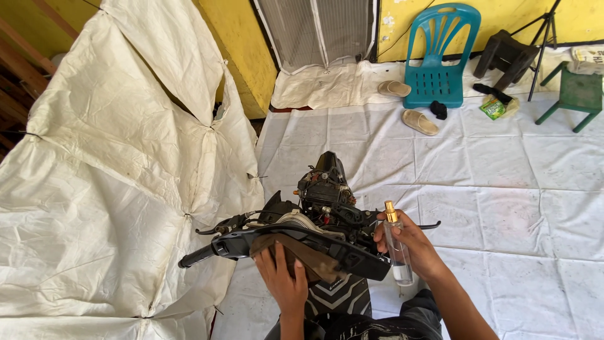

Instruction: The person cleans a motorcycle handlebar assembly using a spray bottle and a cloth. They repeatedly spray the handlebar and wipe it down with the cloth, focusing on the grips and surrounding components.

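Observation:
A stripped black motor scooter front [324, 208] stands before me, its handlebar cover [302, 242] running from a left grip to the right. My left hand [280, 280] presses a brown cloth [308, 255] flat against that cover. My right hand [412, 245] holds a clear spray bottle [396, 249] with a gold nozzle, upright, beside the right end of the handlebar.
White sheeting covers the floor [491, 189] and drapes over a bulky shape at the left [107, 164]. At the back stand a teal plastic chair [437, 56], two sandals [418, 121], a dark stool [503, 56], a green stool [576, 94] and a tripod leg [541, 44].

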